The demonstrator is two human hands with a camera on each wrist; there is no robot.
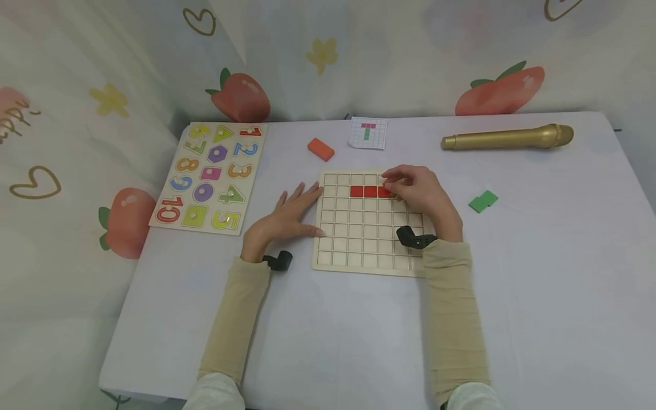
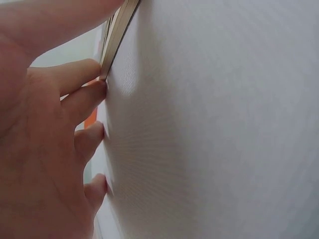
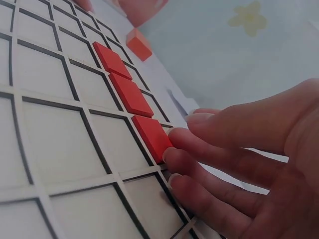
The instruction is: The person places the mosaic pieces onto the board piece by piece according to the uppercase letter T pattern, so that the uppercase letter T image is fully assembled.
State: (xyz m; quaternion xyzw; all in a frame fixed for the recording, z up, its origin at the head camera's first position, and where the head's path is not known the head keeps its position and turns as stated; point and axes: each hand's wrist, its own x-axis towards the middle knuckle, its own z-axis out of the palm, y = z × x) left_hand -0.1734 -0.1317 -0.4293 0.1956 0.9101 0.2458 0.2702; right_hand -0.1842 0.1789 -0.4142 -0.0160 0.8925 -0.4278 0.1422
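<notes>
A pale wooden grid board (image 1: 363, 272) lies mid-table, with three red square tiles (image 1: 370, 192) side by side in its second row from the back. My left hand (image 1: 284, 219) is spread along the board's left edge; thumb and fingertips touch that edge in the head view. In the left wrist view its fingertips (image 2: 94, 92) reach the board's side and the tabletop. Over the board's back right part, my right hand (image 1: 420, 191) has its fingertips at the rightmost red tile (image 3: 152, 137). The right thumb stands apart from that tile in the right wrist view.
Green tiles (image 1: 483, 201) lie right of the board. Behind it are an orange block (image 1: 320, 149) and a paper card (image 1: 376, 142) printed with a T pattern. A number-and-shape puzzle board (image 1: 230, 224) lies at left, a gold microphone (image 1: 504, 139) at back right.
</notes>
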